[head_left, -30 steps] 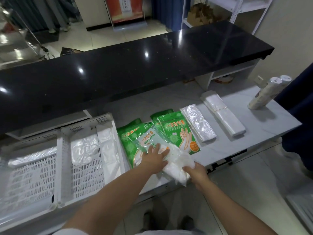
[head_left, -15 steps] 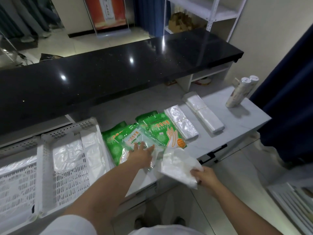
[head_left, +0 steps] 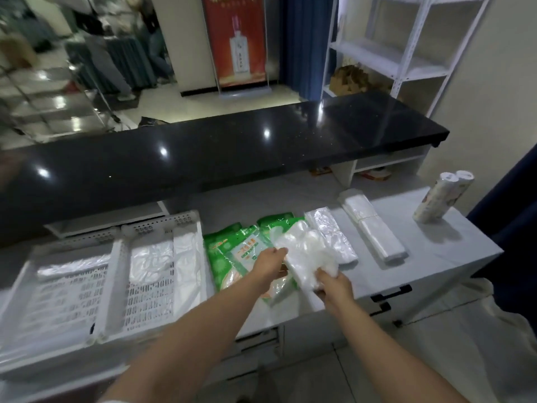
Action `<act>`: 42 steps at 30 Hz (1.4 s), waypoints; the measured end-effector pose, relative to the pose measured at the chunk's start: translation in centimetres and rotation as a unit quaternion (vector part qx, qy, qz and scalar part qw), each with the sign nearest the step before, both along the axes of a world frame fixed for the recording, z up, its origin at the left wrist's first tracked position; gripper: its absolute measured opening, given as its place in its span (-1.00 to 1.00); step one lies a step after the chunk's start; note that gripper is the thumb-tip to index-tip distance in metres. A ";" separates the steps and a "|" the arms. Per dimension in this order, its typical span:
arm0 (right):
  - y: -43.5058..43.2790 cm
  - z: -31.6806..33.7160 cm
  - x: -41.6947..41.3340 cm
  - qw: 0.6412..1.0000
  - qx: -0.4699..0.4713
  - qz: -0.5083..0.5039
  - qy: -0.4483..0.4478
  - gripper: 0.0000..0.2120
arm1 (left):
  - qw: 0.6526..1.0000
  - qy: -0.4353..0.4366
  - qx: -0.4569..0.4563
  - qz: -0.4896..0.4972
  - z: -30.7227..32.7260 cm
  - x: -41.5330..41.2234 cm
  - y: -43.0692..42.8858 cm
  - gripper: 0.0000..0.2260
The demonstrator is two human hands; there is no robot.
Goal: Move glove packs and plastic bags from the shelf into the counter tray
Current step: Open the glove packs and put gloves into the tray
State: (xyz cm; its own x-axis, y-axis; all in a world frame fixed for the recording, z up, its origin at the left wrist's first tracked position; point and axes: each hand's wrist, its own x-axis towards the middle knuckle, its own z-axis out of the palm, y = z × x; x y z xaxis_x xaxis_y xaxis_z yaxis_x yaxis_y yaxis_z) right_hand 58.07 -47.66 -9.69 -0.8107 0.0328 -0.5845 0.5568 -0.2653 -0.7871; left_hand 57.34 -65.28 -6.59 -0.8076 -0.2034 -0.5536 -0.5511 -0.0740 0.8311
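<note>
The task looks partly done, as I judge it — the two white trays [head_left: 116, 271] at the left of the bench [head_left: 436, 263] already hold flat clear bags [head_left: 151, 260], but much is left outside them. The green glove packs [head_left: 229, 251] lie on the bench just right of the trays, and further right two bundles of plastic bags [head_left: 331, 237] and a longer wrapped stack [head_left: 372, 228] lie untouched, with a pair of rolls [head_left: 441, 199] at the far end.

The right hand [head_left: 334, 286] has its fingers clenched on the lower edge of a crumpled clear bag pack [head_left: 305, 254], held up over the glove packs; the left hand [head_left: 270, 263] touches its left edge, and whether those fingers pinch it I cannot tell.

Half a second ago that pack hung low off the bench's front edge in the right hand alone, while the left hand pressed on the glove packs — now it is raised and both hands meet on it
</note>
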 end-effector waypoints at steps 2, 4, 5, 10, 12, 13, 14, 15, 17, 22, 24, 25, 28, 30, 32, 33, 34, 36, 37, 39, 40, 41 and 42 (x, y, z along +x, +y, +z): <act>-2.8 0.6 0.1 0.999 -0.004 0.039 0.015 -0.68 | 0.995 0.022 0.046 0.089 0.5 1.2 -0.9 -0.76; -5.6 1.0 0.7 0.997 -0.007 0.081 0.012 -0.72 | 0.988 0.046 0.033 0.142 1.0 2.6 -2.3 -0.68; -7.0 1.1 1.1 0.995 -0.006 0.099 0.006 -0.71 | 0.986 0.054 0.013 0.157 1.2 3.4 -3.3 -0.66; -12.6 1.4 2.9 0.976 -0.023 0.218 0.005 -0.63 | 0.976 0.052 -0.054 0.204 1.2 6.8 -9.6 -0.67; -14.4 1.8 3.4 0.968 -0.061 0.242 -0.008 -0.55 | 0.975 0.038 -0.066 0.207 1.3 7.8 -12.3 -0.70; -15.3 1.7 3.3 0.967 -0.070 0.246 -0.017 -0.45 | 0.976 0.029 -0.066 0.206 1.3 8.3 -13.6 -0.71; -16.2 1.9 3.2 0.963 -0.073 0.258 -0.024 -0.37 | 0.976 0.018 -0.057 0.209 1.4 8.6 -15.0 -0.71; -17.3 2.0 3.1 0.961 -0.076 0.267 -0.023 -0.34 | 0.977 0.010 -0.047 0.207 1.6 8.9 -16.3 -0.70; -20.0 2.3 3.0 0.959 -0.059 0.277 -0.007 -0.47 | 0.980 0.006 -0.029 0.196 1.9 9.4 -18.9 -0.68; -28.0 3.0 3.1 0.962 0.043 0.269 0.034 -0.77 | 0.987 0.002 -0.022 0.159 1.3 9.7 -26.1 -0.71; -31.3 1.7 2.7 0.961 0.061 0.266 0.046 -0.61 | 0.989 -0.006 -0.037 0.143 0.6 9.5 -29.4 -0.71; -32.8 0.5 2.4 0.960 0.070 0.266 0.058 -0.50 | 0.990 -0.007 -0.047 0.130 0.4 9.4 -30.9 -0.70; -36.6 0.7 3.0 0.964 0.087 0.246 0.057 -0.51 | 0.991 -0.007 -0.094 0.095 -0.3 8.8 -34.9 -0.68; -38.0 1.2 3.5 0.972 0.065 0.221 0.048 -0.60 | 0.985 -0.005 -0.160 0.057 -0.4 8.8 -36.2 -0.67; -39.5 0.8 3.1 0.977 0.064 0.197 0.048 -0.61 | 0.969 0.002 -0.248 0.003 -0.5 8.8 -37.7 -0.66; -40.1 0.5 2.9 0.978 0.069 0.191 0.048 -0.61 | 0.954 0.008 -0.300 -0.019 -0.8 8.8 -38.5 -0.65; -40.6 0.3 2.6 0.978 0.075 0.187 0.045 -0.61 | 0.936 0.011 -0.350 -0.036 -1.0 8.8 -39.2 -0.63; -41.5 0.1 2.1 0.979 0.085 0.184 0.038 -0.63 | 0.898 0.021 -0.435 -0.061 -1.4 8.9 -40.4 -0.66; -42.0 -0.1 2.0 0.977 0.092 0.187 0.035 -0.64 | 0.881 0.030 -0.466 -0.077 -1.6 8.9 -40.9 -0.68; -43.0 -0.6 1.7 0.975 0.107 0.194 0.031 -0.63 | 0.845 0.045 -0.520 -0.116 -2.0 9.2 -41.7 -0.67; -43.5 -1.1 1.5 0.971 0.122 0.204 0.028 -0.60 | 0.827 0.048 -0.544 -0.133 -2.1 9.3 -42.0 -0.64; -44.0 -1.8 1.3 0.968 0.133 0.213 0.025 -0.56 | 0.814 0.047 -0.561 -0.145 -2.1 9.5 -42.2 -0.63; -44.5 -2.4 1.1 0.965 0.140 0.220 0.018 -0.51 | 0.805 0.041 -0.571 -0.157 -2.2 9.7 -42.3 -0.62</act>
